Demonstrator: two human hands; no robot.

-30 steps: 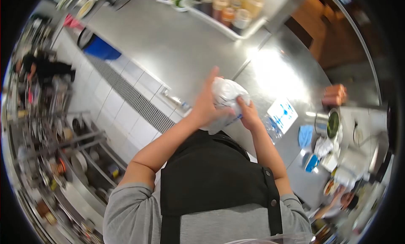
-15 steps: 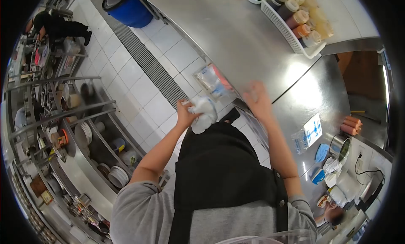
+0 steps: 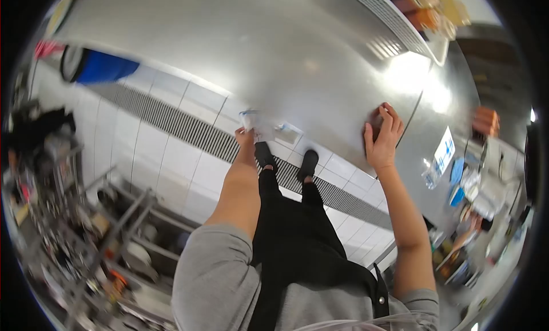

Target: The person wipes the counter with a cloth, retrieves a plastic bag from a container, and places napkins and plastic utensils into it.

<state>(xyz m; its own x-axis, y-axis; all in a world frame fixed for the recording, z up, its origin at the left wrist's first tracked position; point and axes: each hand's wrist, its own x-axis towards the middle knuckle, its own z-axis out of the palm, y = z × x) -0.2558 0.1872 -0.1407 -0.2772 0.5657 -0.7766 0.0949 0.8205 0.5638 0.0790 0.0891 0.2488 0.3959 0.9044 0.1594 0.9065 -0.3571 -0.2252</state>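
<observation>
My left hand is low at the front edge of the steel counter, its fingers closed on a small white cloth or plastic wad that is blurred. Beside it, below the counter edge, a flat clear packet shows partly. My right hand rests on the counter near its front edge, fingers apart and a little bent, with nothing in it.
A white basket of sauce bottles stands at the upper right. Further right lie a printed packet and a blue cloth. A blue barrel is at left, steel racks at lower left, a floor drain between.
The view has turned and come closer to the counter. My left hand has moved toward the counter edge with the white wad. My right hand has come down onto the counter.
</observation>
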